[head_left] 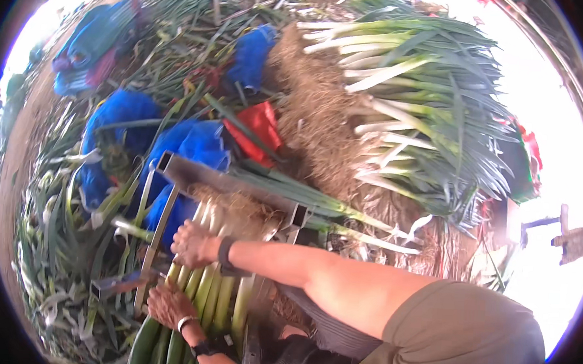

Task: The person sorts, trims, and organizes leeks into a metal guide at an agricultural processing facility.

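Observation:
Several leeks (209, 296) lie side by side in a metal frame (235, 184) of square tubes, their white root ends toward the far tube and their green parts toward me. My right hand (196, 244), with a dark wristband, reaches in from the right. Its fingers are curled over the pale stems at the left of the bundle. Closer to me, my left hand (171, 306) wears a pale bracelet and a dark watch. Its fingers bend around the leeks at the left side. The fingertips of both hands are partly hidden.
A large row of leeks (433, 117) lies at the far right, beside a heap of dry roots (318, 117). Blue mesh bags (188, 143) and a red cloth (254, 132) lie beyond the frame. Loose leaves (50, 255) cover the ground at left.

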Action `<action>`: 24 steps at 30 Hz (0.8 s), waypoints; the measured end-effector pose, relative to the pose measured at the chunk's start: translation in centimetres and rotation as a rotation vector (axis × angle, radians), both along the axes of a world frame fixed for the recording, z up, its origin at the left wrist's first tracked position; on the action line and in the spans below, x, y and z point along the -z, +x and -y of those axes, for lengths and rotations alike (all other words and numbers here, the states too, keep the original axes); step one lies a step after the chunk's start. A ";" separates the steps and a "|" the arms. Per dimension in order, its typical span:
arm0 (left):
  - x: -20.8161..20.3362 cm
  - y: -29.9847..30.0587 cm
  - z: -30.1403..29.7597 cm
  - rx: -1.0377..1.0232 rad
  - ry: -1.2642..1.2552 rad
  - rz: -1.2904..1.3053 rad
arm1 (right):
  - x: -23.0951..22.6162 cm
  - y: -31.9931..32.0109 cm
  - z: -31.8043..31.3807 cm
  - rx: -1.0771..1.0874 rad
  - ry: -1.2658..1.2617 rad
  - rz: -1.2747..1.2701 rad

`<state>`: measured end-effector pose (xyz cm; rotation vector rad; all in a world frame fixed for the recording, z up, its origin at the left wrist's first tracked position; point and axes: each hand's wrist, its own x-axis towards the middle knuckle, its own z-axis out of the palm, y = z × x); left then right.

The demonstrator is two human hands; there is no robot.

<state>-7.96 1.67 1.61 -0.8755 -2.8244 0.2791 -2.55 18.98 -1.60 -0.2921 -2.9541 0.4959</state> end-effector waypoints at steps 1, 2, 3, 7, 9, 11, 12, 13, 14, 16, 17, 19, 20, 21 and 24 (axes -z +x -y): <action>0.5 -0.3 0.5 0.012 0.021 0.022 | -0.6 -0.3 0.1 -0.012 -0.021 0.074; 1.0 -0.5 0.6 0.027 0.041 0.045 | -0.8 -0.2 0.0 -0.011 -0.047 0.124; 1.6 -0.5 0.6 0.010 0.032 0.044 | -1.0 0.1 -0.4 -0.024 -0.068 0.143; 1.2 0.6 -0.8 -0.009 0.025 -0.008 | -1.5 0.5 -1.7 -0.048 -0.151 0.220; 1.9 1.0 -1.0 0.021 0.061 -0.075 | -2.4 1.2 -2.6 -0.020 -0.276 0.102; 1.9 0.1 0.1 -0.005 0.063 -0.066 | -8.0 1.9 -2.2 -0.014 -0.369 -0.080; 1.9 0.1 0.4 -0.008 0.064 -0.055 | -11.0 3.4 -2.9 -0.019 -0.383 -0.198; 2.0 0.0 0.3 -0.005 0.053 -0.051 | -12.6 5.3 -4.7 0.032 -0.347 -0.500; 1.7 0.2 0.0 0.040 0.049 -0.087 | -14.3 7.5 -6.9 0.078 -0.302 -0.802; 0.8 -0.2 0.6 0.092 0.027 -0.181 | -18.7 12.6 -12.4 0.278 -0.167 -0.980; 0.8 -0.3 0.9 0.101 0.040 -0.217 | -17.6 14.6 -15.6 0.610 0.039 -0.918; 0.5 0.0 0.5 0.080 0.000 -0.186 | -14.7 20.8 -22.6 1.053 -0.050 -0.983; 0.4 0.3 0.0 0.078 -0.016 -0.165 | -12.8 24.9 -26.2 1.313 -0.072 -0.908; 0.2 0.7 -0.5 0.116 0.029 -0.193 | -10.9 28.8 -29.7 1.542 -0.126 -0.823; 0.1 1.3 -1.0 0.185 0.106 -0.252 | -7.6 37.2 -35.7 1.956 -0.472 -1.026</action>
